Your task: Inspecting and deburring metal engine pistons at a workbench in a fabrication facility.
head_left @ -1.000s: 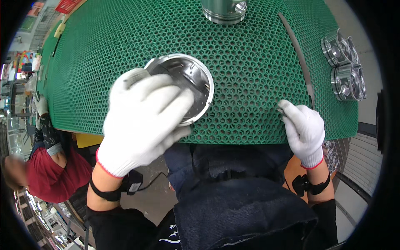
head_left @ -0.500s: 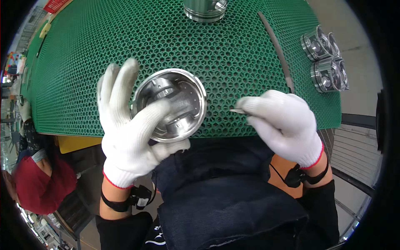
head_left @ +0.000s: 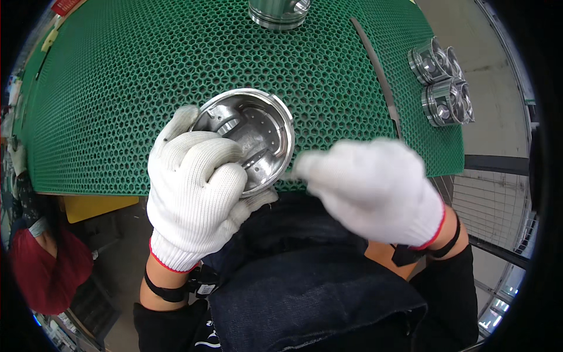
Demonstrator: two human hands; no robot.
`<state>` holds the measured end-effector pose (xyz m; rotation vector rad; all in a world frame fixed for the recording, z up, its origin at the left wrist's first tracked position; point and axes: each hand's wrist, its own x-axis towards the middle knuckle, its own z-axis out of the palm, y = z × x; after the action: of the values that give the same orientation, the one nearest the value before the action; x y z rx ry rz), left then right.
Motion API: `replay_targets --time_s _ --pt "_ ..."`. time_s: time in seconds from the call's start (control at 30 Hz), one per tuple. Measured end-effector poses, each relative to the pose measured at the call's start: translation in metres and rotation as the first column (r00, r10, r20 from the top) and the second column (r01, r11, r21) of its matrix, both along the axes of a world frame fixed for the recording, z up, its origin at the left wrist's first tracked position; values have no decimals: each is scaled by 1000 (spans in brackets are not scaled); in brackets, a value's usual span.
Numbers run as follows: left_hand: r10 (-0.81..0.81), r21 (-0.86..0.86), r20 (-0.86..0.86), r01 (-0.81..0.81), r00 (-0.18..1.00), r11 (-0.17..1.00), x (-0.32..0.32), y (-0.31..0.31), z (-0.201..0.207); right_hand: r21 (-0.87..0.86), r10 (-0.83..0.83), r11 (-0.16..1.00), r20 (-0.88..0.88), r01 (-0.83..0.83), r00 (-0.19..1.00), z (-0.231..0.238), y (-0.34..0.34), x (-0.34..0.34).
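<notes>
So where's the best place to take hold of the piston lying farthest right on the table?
Probably around the round skirt of the far-right piston, coming from above. It lies on its side beyond the green mat, touching a second piston, so only the curved top is free.

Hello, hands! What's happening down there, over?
Left hand grips the shiny metal cup, open side up. Right hand at its rim, blurred. Nothing between them; green mat underneath.

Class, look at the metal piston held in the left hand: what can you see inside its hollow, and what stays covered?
Inside the piston, grey cast walls, a round pin boss and small holes show. The gloved left hand covers its lower-left side, and the blurred right hand meets its right rim.
</notes>
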<state>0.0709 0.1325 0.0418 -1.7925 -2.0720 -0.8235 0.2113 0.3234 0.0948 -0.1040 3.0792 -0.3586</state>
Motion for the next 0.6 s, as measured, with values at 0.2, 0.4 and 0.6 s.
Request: replay_targets --time_s 0.2,0.4,0.6 --pt "11 -66 1 -11 1000 998 -1 0 4 74 17 997 96 -25 995 18 4 -20" --pt "-74 -219 -253 18 965 975 -17 -5 24 -315 -49 949 -145 1 988 1 25 -6" --pt "179 -302 -277 -262 944 917 -111 -36 51 55 -269 960 -107 276 957 -53 62 30"
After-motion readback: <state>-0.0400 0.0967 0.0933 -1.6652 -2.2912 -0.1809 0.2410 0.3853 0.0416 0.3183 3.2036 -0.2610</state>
